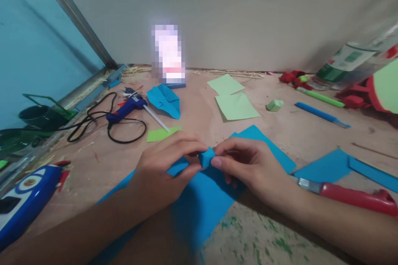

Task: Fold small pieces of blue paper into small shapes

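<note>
A small folded blue paper piece is pinched between both hands at the middle of the view. My left hand holds its left side with thumb and forefinger. On its right side, the thumb and fingertips of my right hand press against it. Beneath the hands lies a large blue paper sheet. Another blue sheet lies just behind my right hand. A light green folded piece sits farther back on the right.
On the left are a blue glue gun with a looped black cord, and a blue-white tool. Green paper squares lie at the back. To the right are a red-handled knife, a blue pen and a clear bottle.
</note>
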`<state>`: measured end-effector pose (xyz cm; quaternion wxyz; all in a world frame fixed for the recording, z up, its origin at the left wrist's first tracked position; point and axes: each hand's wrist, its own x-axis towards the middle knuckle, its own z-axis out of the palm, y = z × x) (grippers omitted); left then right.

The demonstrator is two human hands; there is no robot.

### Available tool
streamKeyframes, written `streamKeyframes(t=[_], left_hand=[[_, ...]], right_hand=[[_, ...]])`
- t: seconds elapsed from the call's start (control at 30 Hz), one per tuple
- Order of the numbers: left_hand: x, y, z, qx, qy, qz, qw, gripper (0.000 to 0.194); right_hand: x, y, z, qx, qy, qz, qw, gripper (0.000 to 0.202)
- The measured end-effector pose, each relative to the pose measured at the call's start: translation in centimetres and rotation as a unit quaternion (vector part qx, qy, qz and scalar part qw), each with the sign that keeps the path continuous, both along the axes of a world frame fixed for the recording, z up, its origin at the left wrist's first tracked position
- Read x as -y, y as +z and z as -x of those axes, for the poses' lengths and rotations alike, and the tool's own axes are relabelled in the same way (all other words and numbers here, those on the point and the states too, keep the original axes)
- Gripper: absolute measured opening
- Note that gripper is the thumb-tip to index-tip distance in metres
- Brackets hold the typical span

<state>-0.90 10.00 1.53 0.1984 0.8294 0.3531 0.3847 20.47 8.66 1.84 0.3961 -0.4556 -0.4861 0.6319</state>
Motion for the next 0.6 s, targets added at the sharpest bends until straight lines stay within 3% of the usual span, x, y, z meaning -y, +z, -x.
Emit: streamKeyframes(t=[0.3,0.6], left_hand=[[-0.2,-0.22,0.54,-0.045,-0.004,-0.049,0.998,0.021],[-0.06,-0.27,1.01,-0.061,-0.008,-0.045,0.997,0.028]], right_hand=[[0.13,-0.24,-0.15,-0.02,0.007,0.001,1.0,0.023],[0.14,-0.18,-0.16,-0.014,0.008,0.021,1.0,0.023]])
